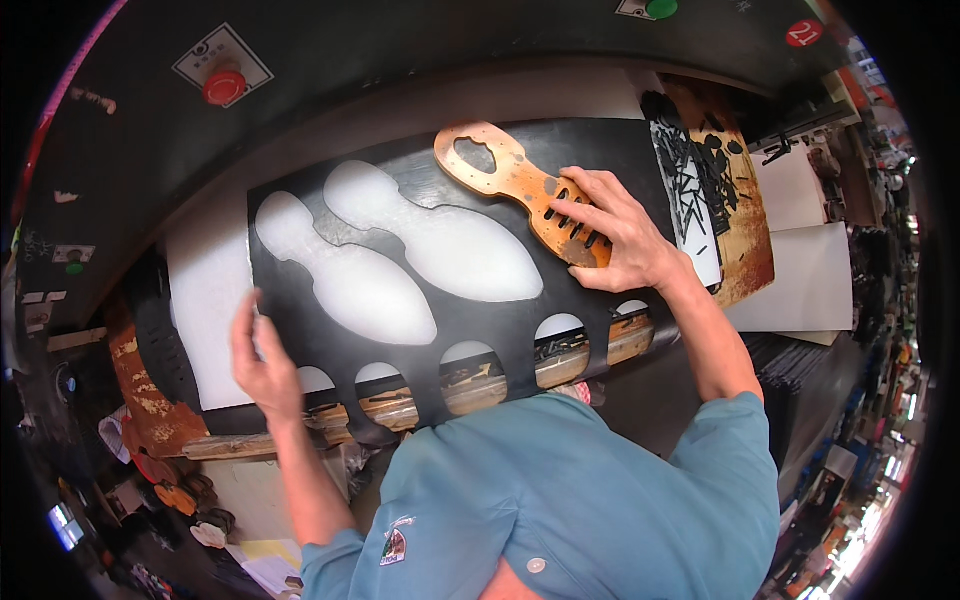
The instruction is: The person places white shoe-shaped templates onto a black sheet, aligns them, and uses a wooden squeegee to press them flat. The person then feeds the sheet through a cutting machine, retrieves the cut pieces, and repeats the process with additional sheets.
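Observation:
A black sheet (470, 325) lies over white boards, with two sole-shaped holes cut through it and several rounded notches along its near edge. On its far right part rests an orange, sole-shaped cutting die (512, 172) with an oval opening at one end and slots at the other. My right hand (625, 235) grips the slotted end, thumb at the near side and fingers across the top. Beside the sheet's left edge is my left hand (268, 365), slightly blurred, its fingers stretched out and apart, and nothing shows in it.
Across the far side runs a dark machine beam with a red push button (224, 87) and a green one (661, 8). Black offcut strips (690, 190) lie on the board at right. A worn wooden edge (235, 445) borders the near side. Dark sheets (800, 385) are stacked at right.

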`<move>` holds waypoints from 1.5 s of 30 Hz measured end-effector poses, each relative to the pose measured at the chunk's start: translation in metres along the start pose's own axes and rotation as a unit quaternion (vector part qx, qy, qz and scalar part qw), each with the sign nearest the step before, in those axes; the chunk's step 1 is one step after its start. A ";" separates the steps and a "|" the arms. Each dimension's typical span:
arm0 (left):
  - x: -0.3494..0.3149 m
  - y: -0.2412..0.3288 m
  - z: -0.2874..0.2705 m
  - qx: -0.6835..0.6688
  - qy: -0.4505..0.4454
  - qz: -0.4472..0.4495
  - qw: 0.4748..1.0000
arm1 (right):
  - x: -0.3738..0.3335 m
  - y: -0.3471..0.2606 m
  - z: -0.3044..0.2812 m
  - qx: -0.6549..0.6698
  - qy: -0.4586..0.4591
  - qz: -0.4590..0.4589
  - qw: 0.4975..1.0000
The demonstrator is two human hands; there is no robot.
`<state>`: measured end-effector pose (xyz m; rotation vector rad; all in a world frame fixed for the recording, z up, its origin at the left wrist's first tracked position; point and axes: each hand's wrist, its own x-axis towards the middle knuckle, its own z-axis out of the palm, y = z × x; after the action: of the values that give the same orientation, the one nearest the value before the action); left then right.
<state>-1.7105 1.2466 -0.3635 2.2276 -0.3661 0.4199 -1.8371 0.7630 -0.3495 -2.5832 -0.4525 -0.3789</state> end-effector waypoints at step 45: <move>-0.161 0.109 0.080 0.040 -0.061 0.181 0.981 | -0.147 -0.051 0.031 -0.173 0.318 0.045 0.931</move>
<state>-1.8843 1.1365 -0.4049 2.2728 -0.8396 0.4975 -1.9840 0.7848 -0.4047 -2.5851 -0.0297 -1.3074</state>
